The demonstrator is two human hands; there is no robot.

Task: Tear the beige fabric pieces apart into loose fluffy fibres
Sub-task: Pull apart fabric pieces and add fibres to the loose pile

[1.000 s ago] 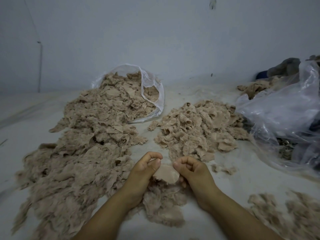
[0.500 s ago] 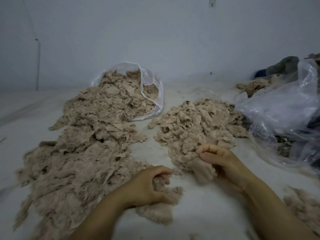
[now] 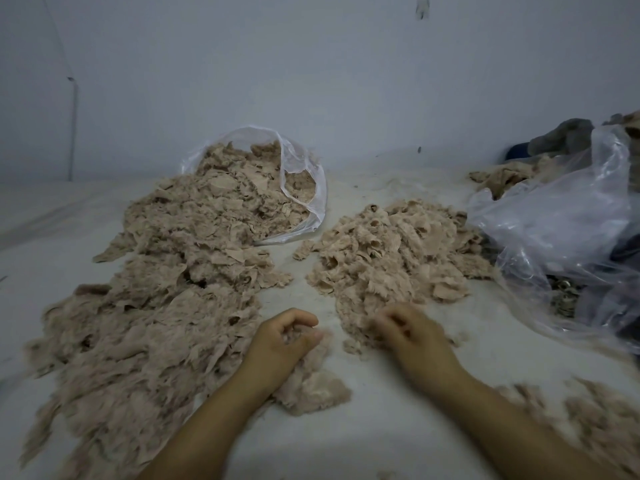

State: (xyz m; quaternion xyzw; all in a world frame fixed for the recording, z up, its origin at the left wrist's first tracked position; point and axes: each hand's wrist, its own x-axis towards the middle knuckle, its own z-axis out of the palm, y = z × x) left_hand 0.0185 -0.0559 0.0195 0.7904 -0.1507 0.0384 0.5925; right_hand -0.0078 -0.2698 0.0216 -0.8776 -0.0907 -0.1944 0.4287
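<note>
Left hand: the left hand [image 3: 287,337] has its fingers curled, thumb tip near the fingertips, pinching a small tuft of fluff [image 3: 298,336]; it sits over a loose clump of fibres [image 3: 311,382] that lies on the floor under the wrist.
Right hand: the right hand [image 3: 412,332] is blurred; its fingers are bent down onto the near edge of the middle pile, and I cannot tell whether they grip anything.
Fabric pieces: the middle pile of beige fabric pieces [image 3: 391,254] lies just beyond the right hand, with flat, curled scraps showing on top.
Big heap: a long heap of torn beige fibres and scraps [image 3: 156,306] runs along the left side from near the left forearm up to the far bag.
Far bag: a clear plastic bag [image 3: 304,188] lies on its side, mouth toward the camera, with beige scraps spilling out into the long heap.
Right bag: a larger crumpled clear plastic bag [image 3: 561,230] sits at the right edge, touching the middle pile; dark things show dimly through it.
Near right: another patch of fluffy fibres [image 3: 588,420] lies beside the right forearm, blurred.
Surface: everything rests on a pale floor [image 3: 381,427] against a pale wall [image 3: 311,81].
Far right: grey and blue cloth [image 3: 561,136] lies behind the larger bag.
</note>
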